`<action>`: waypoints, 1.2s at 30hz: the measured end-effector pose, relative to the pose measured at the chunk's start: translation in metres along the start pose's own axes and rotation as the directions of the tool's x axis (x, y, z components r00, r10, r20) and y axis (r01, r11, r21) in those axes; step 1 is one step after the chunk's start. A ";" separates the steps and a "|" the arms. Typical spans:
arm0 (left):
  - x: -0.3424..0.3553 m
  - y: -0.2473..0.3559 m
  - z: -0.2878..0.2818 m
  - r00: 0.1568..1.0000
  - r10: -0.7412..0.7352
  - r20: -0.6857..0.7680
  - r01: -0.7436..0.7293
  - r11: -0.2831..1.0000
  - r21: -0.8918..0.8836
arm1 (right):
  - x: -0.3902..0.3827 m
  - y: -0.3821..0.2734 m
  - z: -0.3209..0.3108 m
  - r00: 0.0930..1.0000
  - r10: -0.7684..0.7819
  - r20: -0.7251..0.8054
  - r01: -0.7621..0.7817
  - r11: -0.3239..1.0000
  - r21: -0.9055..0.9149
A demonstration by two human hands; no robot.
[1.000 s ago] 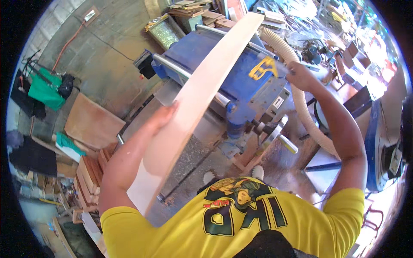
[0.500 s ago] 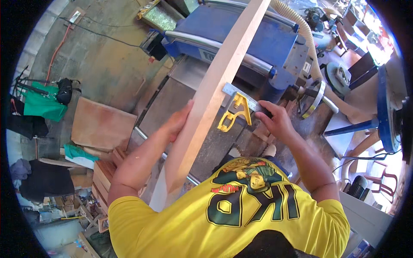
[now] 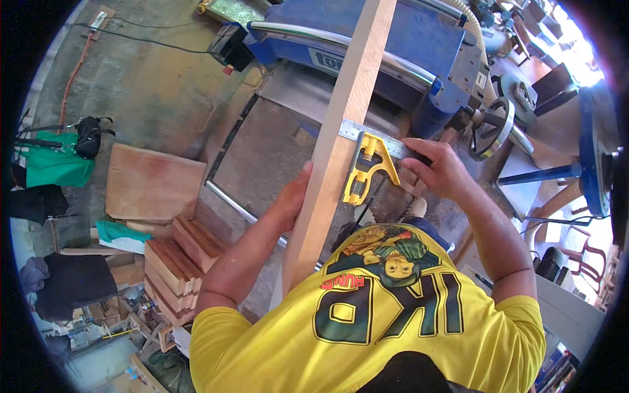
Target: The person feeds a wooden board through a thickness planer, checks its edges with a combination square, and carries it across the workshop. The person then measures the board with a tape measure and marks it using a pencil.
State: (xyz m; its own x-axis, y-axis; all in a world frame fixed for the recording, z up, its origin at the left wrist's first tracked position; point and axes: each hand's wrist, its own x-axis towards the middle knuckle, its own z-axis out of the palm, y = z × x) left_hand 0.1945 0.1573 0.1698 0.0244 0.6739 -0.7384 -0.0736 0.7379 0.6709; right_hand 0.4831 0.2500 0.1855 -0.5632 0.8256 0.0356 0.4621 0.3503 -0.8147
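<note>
A long, pale wooden board (image 3: 337, 147) runs from beside my body up over the blue machine. My left hand (image 3: 293, 196) grips it along its left side; part of the fingers is hidden behind the wood. A combination square with a yellow head (image 3: 371, 168) and a steel blade is against the board's right side. The blade's left end lies across the board's face, and the head sits close to the edge. My right hand (image 3: 438, 164) is closed on the right end of the blade, thumb below and fingers above.
A blue thickness planer (image 3: 413, 39) with chrome rollers stands ahead, its handwheel (image 3: 493, 129) at the right. Stacked reddish boards (image 3: 173, 272) lie at the left, near a flat wooden panel (image 3: 154, 182). A green cloth (image 3: 65, 160) and black bag (image 3: 94, 136) are farther left.
The square's head has come closer to the board's edge and turned more upright, its blade reaching over the face. The board looks steeper, and my view has shifted slightly.
</note>
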 end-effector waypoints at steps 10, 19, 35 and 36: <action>0.007 -0.009 -0.004 0.999 0.041 -0.006 -0.041 0.999 -0.011 | -0.001 -0.001 0.002 0.997 -0.072 -0.008 0.072 0.997 -0.038; 0.008 -0.010 -0.009 0.998 0.056 0.019 -0.056 0.998 -0.009 | -0.002 0.006 0.007 0.998 -0.058 -0.018 0.057 0.997 -0.045; 0.023 -0.032 -0.028 0.999 0.008 -0.031 -0.006 0.998 0.060 | 0.081 0.042 -0.092 0.844 0.009 -0.536 -0.137 0.970 -0.200; 0.020 -0.031 -0.024 1.000 0.003 -0.004 -0.003 1.000 -0.008 | 0.106 0.061 -0.117 0.833 -0.039 -0.553 -0.128 0.957 -0.260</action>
State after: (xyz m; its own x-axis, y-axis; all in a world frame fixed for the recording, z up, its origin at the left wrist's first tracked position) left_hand 0.1733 0.1471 0.1331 0.0202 0.6757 -0.7369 -0.0816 0.7357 0.6723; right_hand 0.5315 0.4109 0.2074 -0.1084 0.9181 0.3813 0.6926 0.3449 -0.6335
